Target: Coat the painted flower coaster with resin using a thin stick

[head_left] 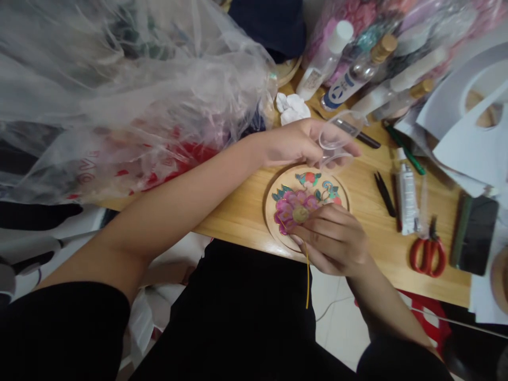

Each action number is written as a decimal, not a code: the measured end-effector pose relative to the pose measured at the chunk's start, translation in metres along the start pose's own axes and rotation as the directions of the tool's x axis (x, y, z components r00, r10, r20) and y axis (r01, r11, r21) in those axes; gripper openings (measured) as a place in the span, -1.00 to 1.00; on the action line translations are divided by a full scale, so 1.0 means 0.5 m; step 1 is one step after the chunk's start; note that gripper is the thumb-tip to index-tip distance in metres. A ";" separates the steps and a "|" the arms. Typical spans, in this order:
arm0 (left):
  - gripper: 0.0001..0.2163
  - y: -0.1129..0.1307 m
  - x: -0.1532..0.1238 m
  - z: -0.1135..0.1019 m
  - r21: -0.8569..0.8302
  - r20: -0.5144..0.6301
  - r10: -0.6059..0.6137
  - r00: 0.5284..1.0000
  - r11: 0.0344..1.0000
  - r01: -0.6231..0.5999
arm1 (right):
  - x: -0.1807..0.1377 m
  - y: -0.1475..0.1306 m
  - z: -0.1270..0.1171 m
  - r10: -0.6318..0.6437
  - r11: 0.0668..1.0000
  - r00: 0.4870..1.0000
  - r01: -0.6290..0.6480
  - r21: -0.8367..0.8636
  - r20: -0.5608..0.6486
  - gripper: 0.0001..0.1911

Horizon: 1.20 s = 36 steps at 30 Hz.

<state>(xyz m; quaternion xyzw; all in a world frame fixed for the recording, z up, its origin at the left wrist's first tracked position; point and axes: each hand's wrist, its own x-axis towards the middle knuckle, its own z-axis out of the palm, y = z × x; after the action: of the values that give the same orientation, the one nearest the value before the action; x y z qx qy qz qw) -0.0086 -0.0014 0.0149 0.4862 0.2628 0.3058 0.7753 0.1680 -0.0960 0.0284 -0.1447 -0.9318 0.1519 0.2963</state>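
A round wooden plaque (pixel 270 225) lies at the table's front edge. On it is a raised picture with a purple flower (pixel 291 203), a yellowish flower centre, green leaves and small red and green shapes outlined in gold. My left hand (pixel 299 144) is beyond the plaque, its fingers around a clear plastic cup (pixel 342 129) tilted on its side. Over the plaque's lower right, my right hand (pixel 335 238) is closed with its fingertips at the flower's edge. A thin yellow wire (pixel 307 283) hangs down from those fingers past the table edge; its upper end is hidden.
Right of the plaque lie black tweezers (pixel 384 194), a white tube (pixel 407 198), red-handled pliers (pixel 427 256) and a dark phone (pixel 475 233). Several bottles (pixel 345 87) and crumpled tissue (pixel 292 108) stand behind. White paper sheets (pixel 464 121) and large plastic bags (pixel 178 95) flank the table.
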 end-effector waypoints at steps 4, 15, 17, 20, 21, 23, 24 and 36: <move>-0.50 0.007 -0.001 0.004 -0.035 -0.010 -0.022 1.000 0.999 0.022 | -0.005 0.001 0.004 0.003 1.000 1.000 -0.003 -0.017 0.009 -0.79; -0.52 0.000 0.002 0.000 -0.022 0.000 0.004 1.000 1.000 -0.004 | 0.000 -0.002 -0.015 0.157 0.988 0.977 -0.155 0.025 -0.142 -0.82; -0.58 -0.004 0.003 -0.002 -0.008 0.014 0.020 1.000 1.000 -0.020 | -0.003 -0.003 -0.018 0.280 0.956 0.917 -0.292 -0.001 -0.285 -0.82; -0.63 -0.007 0.003 -0.006 -0.005 0.044 0.032 0.999 0.999 -0.032 | -0.011 0.000 -0.018 0.392 0.881 0.791 -0.470 -0.058 -0.469 -0.84; -0.63 -0.006 0.003 -0.007 -0.010 0.055 0.032 0.998 0.999 -0.032 | -0.012 0.002 -0.017 0.412 0.859 0.767 -0.508 -0.071 -0.492 -0.84; -0.62 -0.004 0.002 -0.008 -0.021 0.078 0.030 0.996 0.999 -0.028 | -0.014 0.008 -0.015 0.435 0.834 0.749 -0.544 -0.090 -0.499 -0.85; -0.61 -0.002 0.000 -0.008 -0.021 0.090 0.027 0.996 0.999 -0.025 | -0.014 0.011 -0.014 0.438 0.831 0.750 -0.548 -0.096 -0.495 -0.86; -0.61 0.001 -0.006 -0.007 0.019 0.124 -0.010 0.992 1.000 0.007 | -0.004 0.029 -0.008 0.438 0.829 0.788 -0.540 -0.143 -0.433 -0.87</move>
<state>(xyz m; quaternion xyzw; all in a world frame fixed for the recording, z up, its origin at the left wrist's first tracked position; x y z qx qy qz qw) -0.0133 -0.0015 0.0144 0.5104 0.2190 0.2692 0.7869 0.1745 -0.0824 0.0252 -0.4472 -0.7968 0.0695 0.4004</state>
